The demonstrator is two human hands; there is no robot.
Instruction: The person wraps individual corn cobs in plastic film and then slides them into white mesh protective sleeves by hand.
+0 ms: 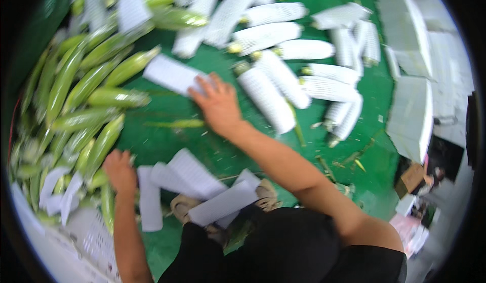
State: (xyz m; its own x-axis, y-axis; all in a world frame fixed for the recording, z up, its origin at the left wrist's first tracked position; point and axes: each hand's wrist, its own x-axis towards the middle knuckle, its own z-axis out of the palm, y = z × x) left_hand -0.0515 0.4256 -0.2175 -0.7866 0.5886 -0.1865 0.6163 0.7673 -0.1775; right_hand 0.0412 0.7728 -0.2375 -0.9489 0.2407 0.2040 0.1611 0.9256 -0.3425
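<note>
- Mat (177,140): green ground, spreading to the right of the heap and carrying all the items below.
- Heap (66,85): green ears in clear, shiny film, piled at many angles; it serves here as the landmark.
- Netted ears (266,36): a scattered group in white mesh, to the right of the heap, some with pale green ends showing.
- Loose sleeves (195,174): flat white pieces, overlapping, right of the heap's near part.
- Right hand (217,103): right of the heap, fingers spread wide, fingertips on one end of a sleeve; whether they pinch it cannot be told.
- Left hand (120,171): at the heap's right edge, on its near part, blurred, fingers bent down over ears; whether it grasps one cannot be told.
- Sleeve (169,74): between the heap and the right hand, the nearer of the two hands. It extends up and left from the fingertips, its long axis slanting toward the heap. It looks white, flat, finely patterned and unfilled.
- Leaf strip (177,124): thin, green, right of the heap.
</note>
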